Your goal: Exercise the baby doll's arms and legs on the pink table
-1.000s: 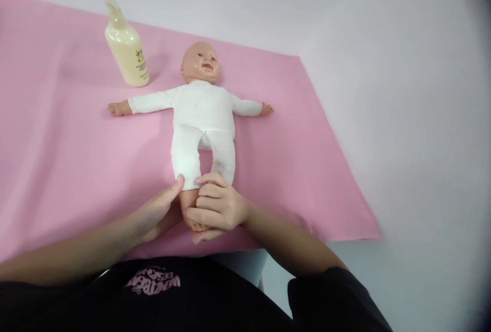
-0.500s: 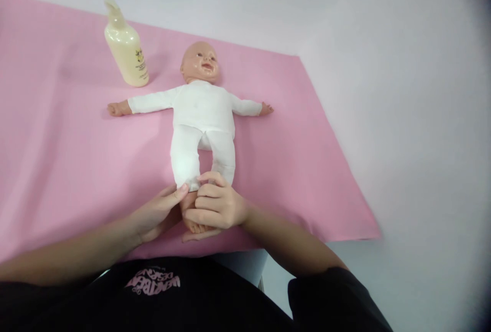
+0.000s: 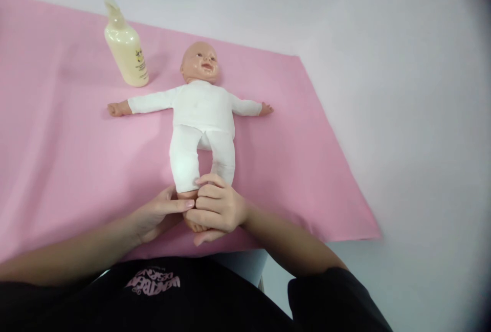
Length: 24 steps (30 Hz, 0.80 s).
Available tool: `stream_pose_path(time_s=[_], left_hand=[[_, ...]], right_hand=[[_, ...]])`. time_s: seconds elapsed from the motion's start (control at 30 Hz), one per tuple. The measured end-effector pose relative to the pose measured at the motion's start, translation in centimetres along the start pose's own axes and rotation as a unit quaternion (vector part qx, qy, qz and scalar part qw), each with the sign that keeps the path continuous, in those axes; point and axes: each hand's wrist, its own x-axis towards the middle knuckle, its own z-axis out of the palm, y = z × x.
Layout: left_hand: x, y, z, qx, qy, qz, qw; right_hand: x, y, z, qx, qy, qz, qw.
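A baby doll in a white suit lies on its back on a pink cloth, arms spread to both sides, its head pointing away from the person and its feet toward them. Both of the person's hands meet at the doll's feet, at the near edge of the cloth.

The right hand has a closed grip: its fingers are curled round one bare foot of the doll, of which only the toes show beneath the knuckles. Its thumb lies below, flat against the cloth.

The left hand lies just beside the right one, on its left. Its grip is narrow and holds nothing fully; the thumb stretches across to touch the doll's ankle, just under the hem of the white trouser leg, and meets the right hand's fingers there. The other fingers of the left hand are mostly hidden under it.

Well beyond both grips, up and to the left, a cream lotion bottle stands upright on the cloth, near the doll's outstretched arm and head.

The cloth covers a white table, bare to the right of the hands.
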Motion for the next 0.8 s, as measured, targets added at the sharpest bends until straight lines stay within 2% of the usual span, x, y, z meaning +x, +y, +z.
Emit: stream_pose_path(time_s=[0.13, 0.3, 0.37, 0.5, 0.7, 0.8], left_hand=[[0.0, 0.1, 0.1, 0.0, 0.024, -0.002, 1.0], [-0.4, 0.6, 0.7, -0.004, 0.055, -0.013, 0.998], [-0.4, 0.6, 0.8, -0.005, 0.053, -0.013, 0.999], [-0.2, 0.2, 0.5, -0.004, 0.05, -0.009, 0.999], [0.2, -0.3, -0.1, -0.008, 0.021, 0.003, 1.0], [0.1, -0.2, -0.1, 0.0, 0.022, 0.0, 1.0]], right_hand=[[-0.1, 0.0, 0.0, 0.002, -0.008, 0.005, 1.0], [-0.9, -0.2, 0.2, -0.031, -0.077, -0.006, 0.997], [-0.8, -0.2, 0.2, -0.037, -0.072, 0.002, 0.997], [-0.3, -0.3, 0.1, -0.026, -0.024, 0.019, 0.999], [-0.8, -0.2, 0.2, -0.028, -0.072, 0.003, 0.997], [-1.0, -0.2, 0.2, -0.019, -0.073, -0.001, 0.997]])
